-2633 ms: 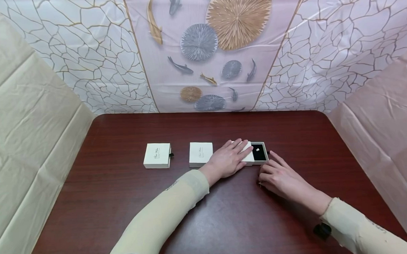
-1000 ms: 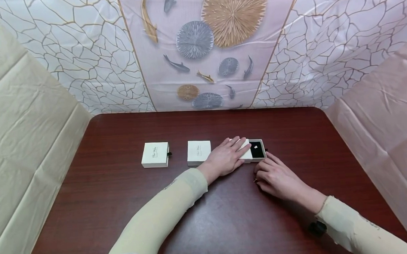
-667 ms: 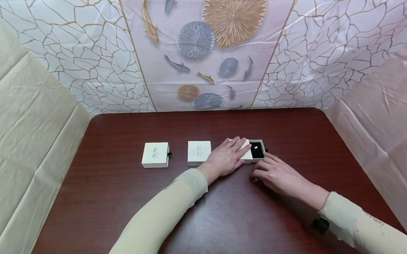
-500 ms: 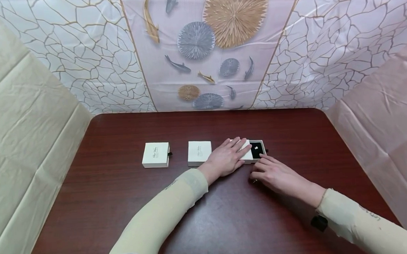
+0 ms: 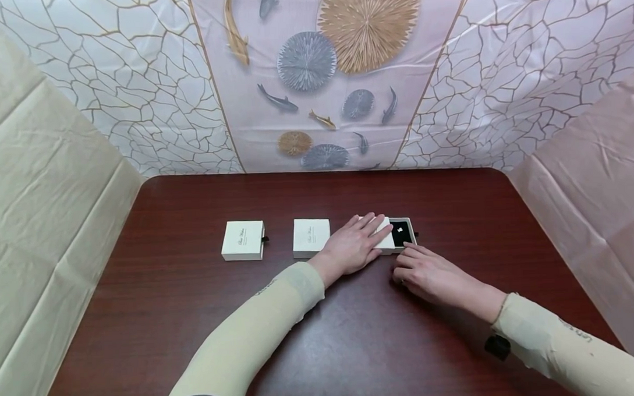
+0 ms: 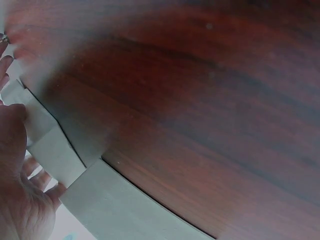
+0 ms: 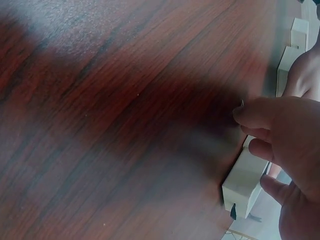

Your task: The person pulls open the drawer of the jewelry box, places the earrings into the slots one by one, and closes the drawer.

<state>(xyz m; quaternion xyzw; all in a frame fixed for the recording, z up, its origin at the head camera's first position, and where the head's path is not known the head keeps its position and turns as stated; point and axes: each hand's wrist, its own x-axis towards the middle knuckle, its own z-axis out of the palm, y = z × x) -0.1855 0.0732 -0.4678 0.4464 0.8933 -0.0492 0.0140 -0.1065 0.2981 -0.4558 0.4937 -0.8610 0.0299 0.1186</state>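
My left hand (image 5: 352,243) rests flat, fingers spread, on the white sleeve (image 5: 385,237) of the right-hand box. Its drawer (image 5: 413,225) is pulled partway out to the right, showing a black pad (image 5: 399,240) with a small pale ornament (image 5: 400,230) on it. A black pull tab (image 5: 416,234) sticks out at the drawer's end. My right hand (image 5: 437,275) is at the drawer's near corner, one finger touching or close to its edge. Between thumb and forefinger it pinches a small shiny metal piece (image 7: 242,103), mostly hidden by the fingertips.
Two more white boxes, the middle box (image 5: 311,238) and the left box (image 5: 243,240), stand closed in the same row. The left one has a black tab (image 5: 265,239). The dark red wooden table (image 5: 333,349) ends at a patterned cloth backdrop (image 5: 314,105).
My right hand has shifted slightly left, its extended finger moving from beside the pull tab to the drawer's near corner. My left hand and the boxes keep their places.
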